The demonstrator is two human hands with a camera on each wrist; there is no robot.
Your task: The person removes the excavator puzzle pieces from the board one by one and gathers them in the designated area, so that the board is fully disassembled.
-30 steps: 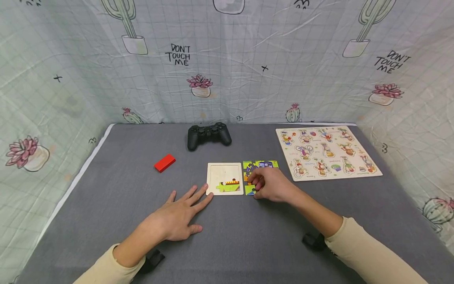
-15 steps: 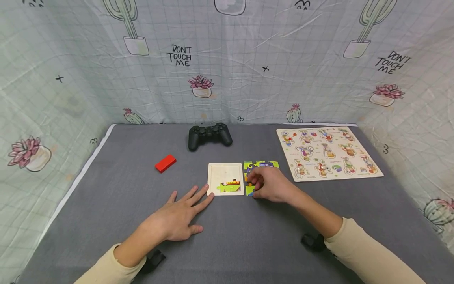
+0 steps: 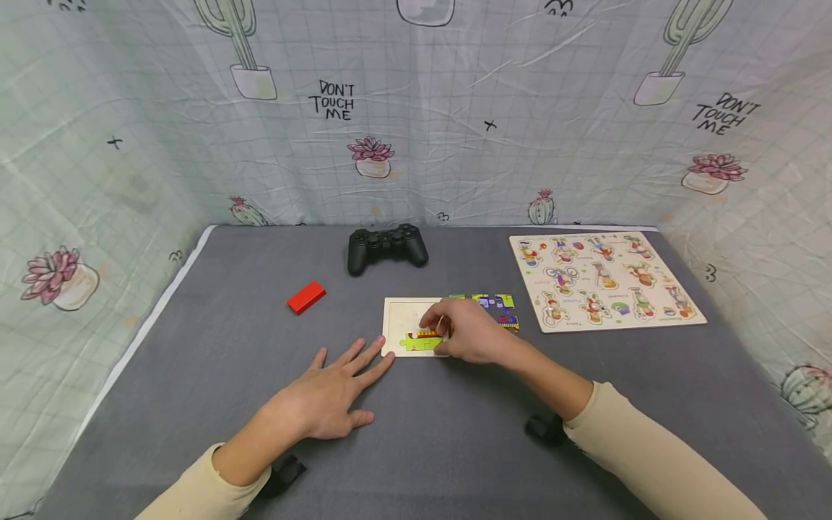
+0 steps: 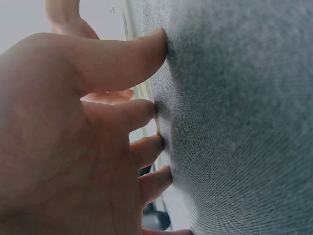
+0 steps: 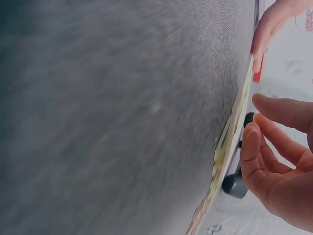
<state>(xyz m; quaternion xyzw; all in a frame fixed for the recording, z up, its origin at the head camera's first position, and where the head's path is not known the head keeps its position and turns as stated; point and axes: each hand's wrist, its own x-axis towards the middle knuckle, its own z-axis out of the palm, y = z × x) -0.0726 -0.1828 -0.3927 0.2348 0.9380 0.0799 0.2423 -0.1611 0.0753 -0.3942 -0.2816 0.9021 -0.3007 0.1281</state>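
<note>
A pale square puzzle tray (image 3: pixel 398 313) lies mid-table, with joined green pieces (image 3: pixel 416 342) and a red-yellow strip along its lower part. My left hand (image 3: pixel 331 399) is spread flat on the table, its fingertips at the tray's left edge. My right hand (image 3: pixel 473 332) hovers over the tray's lower right, thumb and fingers bent towards each other. In the right wrist view a gap shows between thumb and fingertips; whether a small piece sits there cannot be made out. Loose colourful puzzle pieces (image 3: pixel 503 309) lie right of the tray, partly hidden by this hand.
A black game controller (image 3: pixel 388 247) stands behind the tray. Left of it lies a red block (image 3: pixel 306 297). At the back right is a large pale puzzle board (image 3: pixel 604 283) with pictured figures. Patterned cloth (image 3: pixel 429 108) encloses the back and sides of the grey table (image 3: pixel 416 448).
My right hand has moved left from the loose pieces onto the right part of the tray. The left hand has stayed in place. The view has shifted slightly.
</note>
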